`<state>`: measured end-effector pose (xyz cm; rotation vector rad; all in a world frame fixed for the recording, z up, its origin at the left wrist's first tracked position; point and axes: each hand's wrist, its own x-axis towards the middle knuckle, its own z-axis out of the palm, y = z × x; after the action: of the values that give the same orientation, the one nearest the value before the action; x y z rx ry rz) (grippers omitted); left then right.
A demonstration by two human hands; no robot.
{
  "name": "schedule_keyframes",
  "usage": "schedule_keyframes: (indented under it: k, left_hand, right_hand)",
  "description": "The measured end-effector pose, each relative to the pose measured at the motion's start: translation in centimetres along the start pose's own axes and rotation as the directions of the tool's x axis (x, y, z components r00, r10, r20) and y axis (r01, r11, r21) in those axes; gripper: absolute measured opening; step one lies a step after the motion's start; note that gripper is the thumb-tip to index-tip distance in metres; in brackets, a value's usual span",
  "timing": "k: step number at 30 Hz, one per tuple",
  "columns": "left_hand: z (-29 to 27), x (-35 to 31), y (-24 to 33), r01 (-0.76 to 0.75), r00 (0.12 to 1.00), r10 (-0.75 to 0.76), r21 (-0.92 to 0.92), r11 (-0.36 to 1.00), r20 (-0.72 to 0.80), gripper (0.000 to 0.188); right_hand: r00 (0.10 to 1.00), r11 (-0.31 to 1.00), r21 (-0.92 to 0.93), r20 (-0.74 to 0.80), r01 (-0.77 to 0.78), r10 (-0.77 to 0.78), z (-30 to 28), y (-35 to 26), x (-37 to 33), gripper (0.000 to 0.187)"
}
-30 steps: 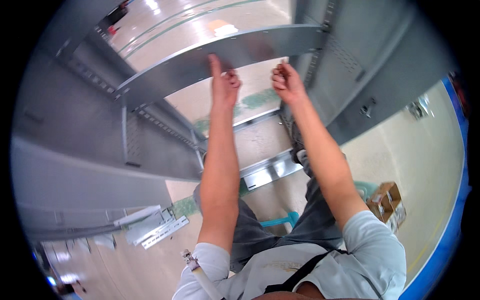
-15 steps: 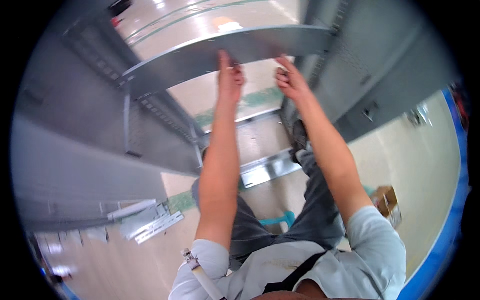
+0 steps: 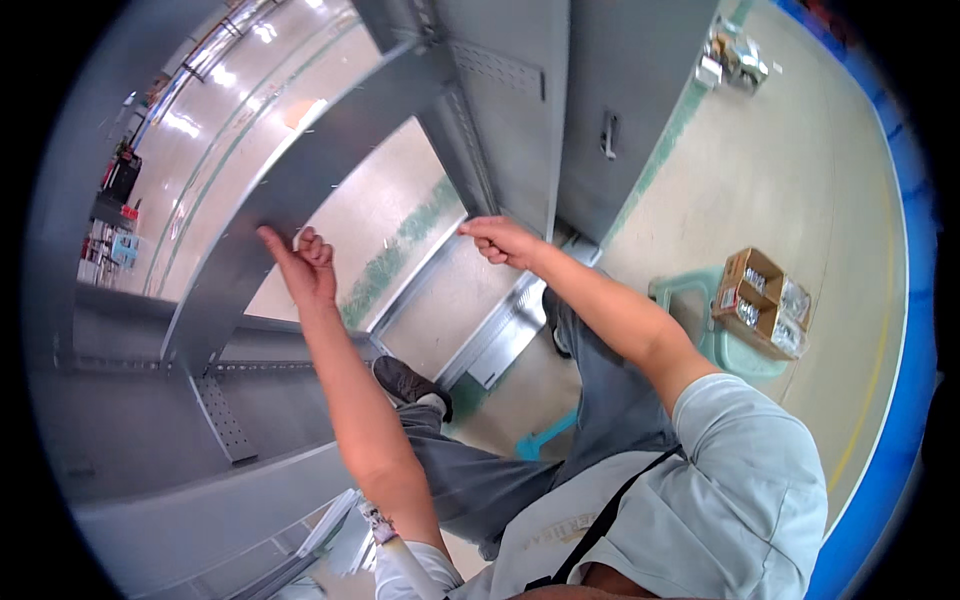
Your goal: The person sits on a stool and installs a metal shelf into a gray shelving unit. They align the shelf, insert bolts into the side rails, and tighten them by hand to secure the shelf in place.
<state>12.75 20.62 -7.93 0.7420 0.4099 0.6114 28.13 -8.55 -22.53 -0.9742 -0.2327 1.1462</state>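
A grey sheet-metal crosspiece (image 3: 300, 160) spans the two side walls of a grey metal cabinet frame (image 3: 510, 110). My left hand (image 3: 308, 268) is at the near face of the crosspiece, its thumb stretched toward the metal and its other fingers curled in. Something small and pale shows at those curled fingers, too small to name. My right hand (image 3: 503, 243) is apart from the crosspiece, over the opening in the frame. Its fingers are bent and pressed together; whatever they may hold is hidden. A lower metal rail (image 3: 500, 340) lies by my feet.
On the right, a pale green stool (image 3: 720, 345) bears an open cardboard box (image 3: 755, 290) with bagged small metal parts. A cabinet door with a handle (image 3: 609, 135) stands beyond my right arm. Loose metal strips (image 3: 335, 535) lie at lower left. A teal stool (image 3: 548, 437) is between my legs.
The view has swung right, bringing the stool and box into sight. My right hand has drawn away from the crosspiece; my left hand remains near it.
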Motion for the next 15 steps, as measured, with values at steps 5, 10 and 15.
schedule_keyframes:
  k: [5, 10, 15]
  left_hand:
    - [1.3, -2.4, -0.7, -0.064, 0.997, 0.068, 0.166, 0.984, -0.022, 0.076]
    - [1.6, -3.1, -2.8, 0.021, 0.998, -0.003, 0.264, 0.964, -0.069, 0.08]
    - [3.5, -3.9, -3.1, 0.067, 0.993, -0.036, 0.294, 0.953, -0.109, 0.078]
  right_hand:
    - [0.979, 0.995, 0.031, -0.185, 0.097, -0.089, -6.4, 4.6, -0.5, 0.026]
    - [0.969, 0.998, 0.013, -0.241, 0.06, -0.055, -10.0, 1.1, -1.4, 0.03]
    - [0.94, 0.952, -0.295, -0.296, 0.08, -0.17, -10.0, 0.8, -0.8, 0.021]
